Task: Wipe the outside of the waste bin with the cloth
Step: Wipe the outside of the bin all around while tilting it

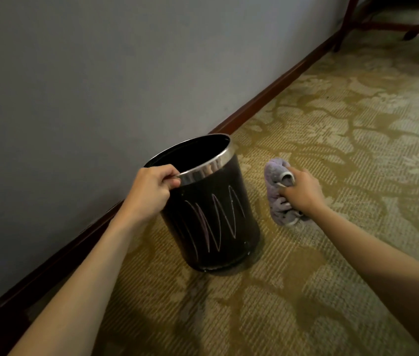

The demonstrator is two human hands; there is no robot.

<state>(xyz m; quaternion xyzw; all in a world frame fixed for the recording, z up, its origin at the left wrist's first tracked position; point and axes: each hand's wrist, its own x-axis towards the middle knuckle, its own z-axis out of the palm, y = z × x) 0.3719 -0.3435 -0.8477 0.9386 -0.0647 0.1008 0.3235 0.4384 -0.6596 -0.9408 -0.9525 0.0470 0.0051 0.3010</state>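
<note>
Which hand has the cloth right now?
The right hand grips the purple cloth, clear of the bin; the left hand holds the waste bin rim.

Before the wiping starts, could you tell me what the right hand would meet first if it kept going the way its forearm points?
Probably only carpet; the right hand, holding the cloth, seems aimed past the bin.

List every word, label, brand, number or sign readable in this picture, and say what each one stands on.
None can be read.
Waste bin: only pale zigzag scribbles on its dark side, no letters or numbers; its metal rim shows no marking.
Cloth, gripped by the right hand: no readable tag.
Wall and carpet: no text, only a leaf pattern.
</note>
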